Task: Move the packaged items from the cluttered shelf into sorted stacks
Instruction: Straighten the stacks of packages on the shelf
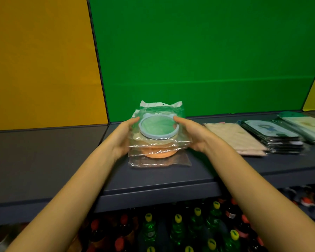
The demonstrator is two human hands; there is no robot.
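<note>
A stack of round bowls in clear plastic bags (158,135) stands on the dark grey shelf (153,179). The top bag holds a pale blue-rimmed bowl (157,127); an orange bowl (159,153) lies beneath it. My left hand (125,135) presses against the stack's left side and my right hand (191,132) against its right side, fingers curled round the bags. To the right lie flat packaged items in separate stacks: a beige one (235,137), a dark-edged one with a blue picture (273,135) and a pale green one (305,126).
A green back panel (198,51) rises behind the shelf, with yellow panels (40,60) at either side. Below the shelf's front edge stand several bottles with yellow and red caps (189,228).
</note>
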